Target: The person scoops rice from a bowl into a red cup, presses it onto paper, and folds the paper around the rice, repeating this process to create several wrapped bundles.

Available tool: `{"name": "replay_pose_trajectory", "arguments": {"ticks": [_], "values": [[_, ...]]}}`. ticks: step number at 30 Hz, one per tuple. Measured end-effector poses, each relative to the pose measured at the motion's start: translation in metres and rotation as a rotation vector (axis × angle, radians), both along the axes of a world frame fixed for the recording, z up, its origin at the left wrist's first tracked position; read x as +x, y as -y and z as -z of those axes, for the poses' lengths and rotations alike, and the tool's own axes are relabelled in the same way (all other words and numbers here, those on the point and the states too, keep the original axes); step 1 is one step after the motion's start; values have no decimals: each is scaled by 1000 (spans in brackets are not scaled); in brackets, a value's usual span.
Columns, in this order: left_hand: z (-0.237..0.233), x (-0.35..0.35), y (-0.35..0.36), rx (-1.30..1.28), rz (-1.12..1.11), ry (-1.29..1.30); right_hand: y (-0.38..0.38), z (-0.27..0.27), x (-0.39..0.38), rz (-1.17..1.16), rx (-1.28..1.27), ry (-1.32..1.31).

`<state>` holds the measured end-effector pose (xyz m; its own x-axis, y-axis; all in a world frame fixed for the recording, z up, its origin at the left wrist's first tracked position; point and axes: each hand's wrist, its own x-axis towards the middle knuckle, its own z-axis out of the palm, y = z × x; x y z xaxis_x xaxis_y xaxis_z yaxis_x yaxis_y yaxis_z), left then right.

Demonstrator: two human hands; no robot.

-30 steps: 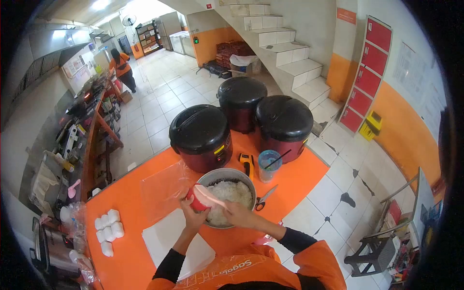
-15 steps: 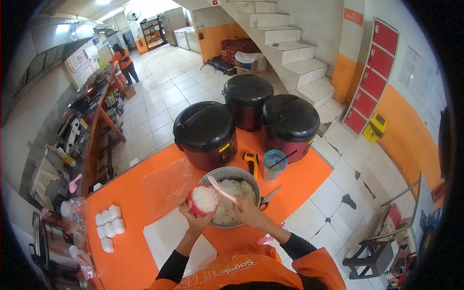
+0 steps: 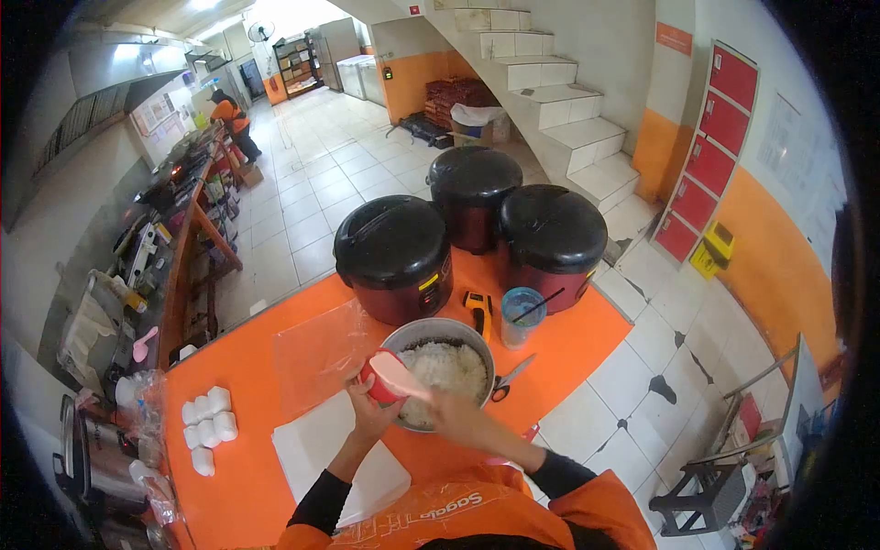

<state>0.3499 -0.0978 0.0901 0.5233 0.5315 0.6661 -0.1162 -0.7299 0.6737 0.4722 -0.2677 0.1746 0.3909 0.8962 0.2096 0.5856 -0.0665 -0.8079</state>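
My left hand [image 3: 368,410] is wrapped round a small red cup [image 3: 379,383], tilted over the left edge of a metal pot. White rice [image 3: 454,371] lies in the pot [image 3: 489,346]. In my right hand [image 3: 456,414] is a pale pink paddle [image 3: 400,376], its flat blade across the cup's mouth, so the cup's contents are hidden. Scissors [image 3: 515,375] lie right of the pot, white paper [image 3: 316,449] to its lower left, and a clear plastic sheet [image 3: 319,353] beyond the paper.
Three rice cookers [image 3: 394,261] stand at the orange table's [image 3: 238,344] far side, near a yellow-black device [image 3: 478,313] and a cup with a straw [image 3: 520,321]. Several white wrapped portions [image 3: 209,417] sit at left. Another person [image 3: 234,124] stands by the far-left counter.
The paddle has swung from above the rice onto the cup's mouth, with my right hand lower and further left. The red cup has tipped, and its rice no longer shows.
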Motion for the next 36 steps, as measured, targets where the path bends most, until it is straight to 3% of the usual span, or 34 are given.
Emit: {"name": "replay_pose_trajectory", "arguments": {"ticks": [1,5,7,10,12,15,18,19,21,22,24,26,28,29,32,33,34,36], "values": [[-2,0,1,-42,11,6,0,12,-16,25,56,60],[-29,2,16,-209,74,170,2,-2,-29,-19,-150,-34],[-37,-1,11,-123,45,177,-6,-21,-21,-42,-273,-103],[-43,-11,4,-255,37,211,-27,-4,24,-409,224,-72],[-17,-26,-6,-274,-54,181,-22,6,44,-336,46,-66],[-33,-50,8,-396,-131,132,-10,6,54,-134,-373,351],[-36,-68,27,-439,-131,127,-2,39,40,98,-147,1051],[-42,-74,34,-430,-93,129,-8,23,23,180,-381,921],[-18,-91,35,-367,-11,113,-22,24,1,58,-274,605],[-25,-98,43,-459,5,169,-27,26,-11,-3,-233,445],[-42,-105,61,-637,43,286,-33,46,-52,-217,-171,-487],[-30,-120,71,-481,-106,197,-43,53,-96,-338,-163,-1203],[-33,-137,78,-402,-246,67,-50,46,-133,-382,-194,-1697],[-22,-148,82,-616,-230,147,-57,47,-142,-375,-218,-1667],[16,-211,70,-385,-452,-314,-83,72,-156,-340,-278,-1586],[34,-229,69,-438,-452,-253,-92,91,-155,-480,-212,-1233],[50,-249,67,-400,-506,-353,-101,110,-155,-548,-125,-876],[65,-281,61,-310,-603,-547,-120,90,-166,-516,-23,-645]]}}
